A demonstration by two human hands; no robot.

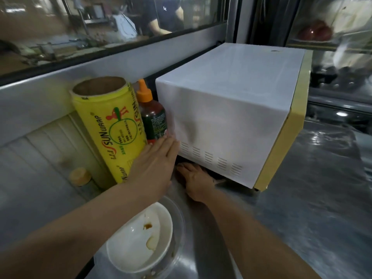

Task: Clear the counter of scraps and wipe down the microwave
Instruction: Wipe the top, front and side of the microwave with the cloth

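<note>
Stainless-steel counter (314, 198) fills the lower half of the frame, with a steel wall panel and a long glass window (100, 27) running across the top; a person in dark clothing (161, 15) is visible, blurred, behind the glass.

The white metal microwave with a pale yellow front edge (231, 109) occupies the centre and right of the frame, standing on the counter with its vented side panel facing the camera.

Left hand (155, 164), centre frame, lies flat with fingers straight, fingertips touching the lower left corner of the microwave side panel; it grasps nothing.

Right hand (196, 181), just below the microwave's bottom edge, reaches palm-down into the dark gap beneath the appliance. Its fingers are partly hidden there, so whether it holds anything cannot be determined.

A large yellow roll of cling wrap on a cardboard core (109, 127) stands tilted at centre left, against the wall. A dark sauce squeeze bottle with an orange nozzle cap (152, 115) stands between the roll and the microwave, just beside both.

A white bowl with brown sauce residue and a pale scrap (138, 240) sits at bottom centre, inside a clear glass dish (179, 230). A small round yellowish lid (80, 176) lies at lower left.
</note>
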